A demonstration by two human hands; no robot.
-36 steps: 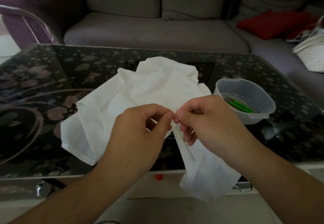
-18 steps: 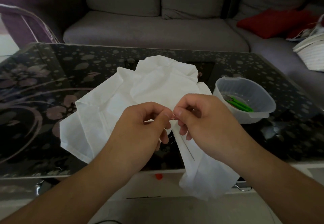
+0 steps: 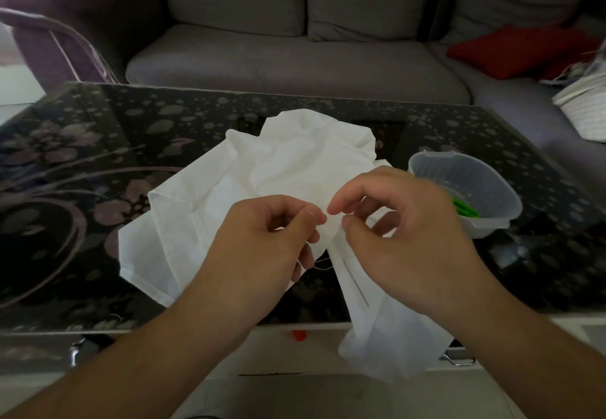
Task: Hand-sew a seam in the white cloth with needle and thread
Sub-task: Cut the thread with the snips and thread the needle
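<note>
Nearest the camera, a tail of the white cloth (image 3: 387, 336) hangs off the near edge of the surface (image 3: 82, 143); the rest lies crumpled across the middle, running toward the far side. Just above the near edge the left hand (image 3: 262, 248) pinches a raised fold of the cloth between thumb and forefinger, other fingers curled under. The right hand (image 3: 400, 231) sits just right of it, thumb and forefinger tips slightly apart at the same fold, nothing visibly held. A fine thread (image 3: 323, 262) loops below the left hand's fingers; the needle cannot be made out. Judgement: stitching appears under way at the pinched fold, but no finished seam line is legible, so most of the seam likely remains. Cloth looks thin, matte and limp, with hemmed edges and many soft creases. Further right, a translucent tub (image 3: 459, 172) holds something green (image 3: 465, 210). Beyond the surface stands a grey sofa (image 3: 295, 64).
</note>
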